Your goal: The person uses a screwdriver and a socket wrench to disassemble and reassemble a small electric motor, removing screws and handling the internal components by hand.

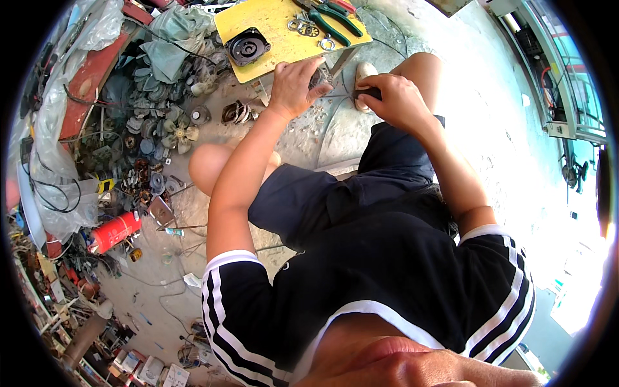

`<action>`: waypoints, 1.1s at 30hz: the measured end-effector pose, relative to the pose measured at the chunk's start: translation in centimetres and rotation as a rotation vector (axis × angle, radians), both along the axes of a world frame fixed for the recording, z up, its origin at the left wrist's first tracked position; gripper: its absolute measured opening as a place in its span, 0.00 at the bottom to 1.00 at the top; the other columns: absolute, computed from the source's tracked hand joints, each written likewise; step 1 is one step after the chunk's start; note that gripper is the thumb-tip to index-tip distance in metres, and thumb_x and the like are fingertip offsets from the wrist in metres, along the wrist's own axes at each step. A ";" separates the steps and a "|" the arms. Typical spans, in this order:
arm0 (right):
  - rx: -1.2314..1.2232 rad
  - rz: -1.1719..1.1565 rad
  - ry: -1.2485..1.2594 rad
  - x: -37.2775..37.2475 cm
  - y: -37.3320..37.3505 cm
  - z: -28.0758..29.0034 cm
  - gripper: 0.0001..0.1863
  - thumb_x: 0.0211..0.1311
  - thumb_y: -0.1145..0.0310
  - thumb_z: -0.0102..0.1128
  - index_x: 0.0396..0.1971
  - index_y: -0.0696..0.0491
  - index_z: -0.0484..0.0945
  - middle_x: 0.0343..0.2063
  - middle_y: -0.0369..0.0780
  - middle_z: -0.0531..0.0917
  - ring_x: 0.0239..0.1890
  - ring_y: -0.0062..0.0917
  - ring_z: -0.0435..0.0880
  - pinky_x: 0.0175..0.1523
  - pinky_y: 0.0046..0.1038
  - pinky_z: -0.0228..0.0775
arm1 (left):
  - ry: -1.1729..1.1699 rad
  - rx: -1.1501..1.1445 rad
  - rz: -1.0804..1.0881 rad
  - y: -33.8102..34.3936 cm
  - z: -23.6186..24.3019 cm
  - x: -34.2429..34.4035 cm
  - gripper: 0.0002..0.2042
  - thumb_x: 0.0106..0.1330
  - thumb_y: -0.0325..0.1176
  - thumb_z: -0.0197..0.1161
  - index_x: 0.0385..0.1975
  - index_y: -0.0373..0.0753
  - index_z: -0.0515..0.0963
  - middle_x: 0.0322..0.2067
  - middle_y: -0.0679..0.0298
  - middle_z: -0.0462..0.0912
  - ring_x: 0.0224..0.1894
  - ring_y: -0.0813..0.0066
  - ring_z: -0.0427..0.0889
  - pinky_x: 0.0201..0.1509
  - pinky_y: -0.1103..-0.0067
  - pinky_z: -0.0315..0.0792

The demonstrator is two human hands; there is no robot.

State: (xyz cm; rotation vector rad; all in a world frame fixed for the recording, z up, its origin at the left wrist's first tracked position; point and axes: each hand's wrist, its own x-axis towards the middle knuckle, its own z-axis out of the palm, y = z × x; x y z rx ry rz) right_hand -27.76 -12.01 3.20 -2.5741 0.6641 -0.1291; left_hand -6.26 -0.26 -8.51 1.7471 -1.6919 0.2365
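Note:
My left hand [295,88] is curled over a round, ridged metal motor part [320,79] at the near edge of a small yellow table [284,26]. Most of that part is hidden by the fingers and palm. A screwdriver [369,94] with a dark handle is gripped in my right hand [401,102]. Its thin shaft points left toward the motor part. On the tabletop lie a black round motor cover [247,46], pliers with green handles [332,26] and several small metal rings [327,43].
Scrap motor parts and cables are heaped along the left, with a fan blade [179,134] and a red cylinder [116,232] among them. A wound coil [238,112] rests on the floor below the table. At the right stands a metal-framed cabinet [560,128].

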 end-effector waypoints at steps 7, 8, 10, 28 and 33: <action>0.170 -0.036 -0.009 0.0 -0.6 -0.3 0.15 0.59 0.62 0.64 0.41 0.54 0.85 0.32 0.48 0.86 0.37 0.42 0.86 0.46 0.36 0.76 | 0.015 0.058 0.050 0.4 0.2 -0.1 0.36 0.62 0.69 0.48 0.59 0.45 0.70 0.51 0.60 0.81 0.52 0.63 0.80 0.52 0.70 0.63; 0.184 -0.064 -0.025 -0.1 -0.5 0.1 0.15 0.58 0.60 0.65 0.40 0.53 0.85 0.31 0.48 0.86 0.36 0.42 0.86 0.45 0.37 0.76 | 0.024 0.031 0.031 0.5 0.2 -0.1 0.37 0.62 0.70 0.49 0.60 0.45 0.70 0.51 0.59 0.81 0.52 0.62 0.80 0.50 0.70 0.64; 0.148 -0.061 -0.016 -0.6 -1.5 -0.6 0.15 0.57 0.59 0.65 0.39 0.52 0.86 0.31 0.49 0.86 0.36 0.42 0.86 0.45 0.38 0.76 | 0.355 0.085 0.062 0.9 1.3 -0.8 0.40 0.60 0.72 0.49 0.59 0.42 0.69 0.49 0.54 0.82 0.50 0.60 0.81 0.45 0.68 0.68; 0.312 0.092 0.037 -1.6 -1.7 -2.6 0.16 0.58 0.61 0.66 0.42 0.53 0.85 0.36 0.47 0.86 0.39 0.39 0.86 0.47 0.36 0.76 | 0.677 -0.404 0.354 2.3 1.5 11.5 0.37 0.53 0.45 0.78 0.57 0.34 0.66 0.48 0.56 0.77 0.51 0.67 0.79 0.55 0.74 0.74; 0.278 0.063 0.034 -2.4 -2.2 -3.2 0.16 0.58 0.61 0.66 0.42 0.54 0.85 0.37 0.48 0.86 0.41 0.40 0.85 0.48 0.36 0.76 | 0.206 -0.205 0.482 2.2 3.7 9.6 0.40 0.53 0.59 0.72 0.61 0.42 0.66 0.59 0.51 0.68 0.65 0.57 0.67 0.69 0.52 0.56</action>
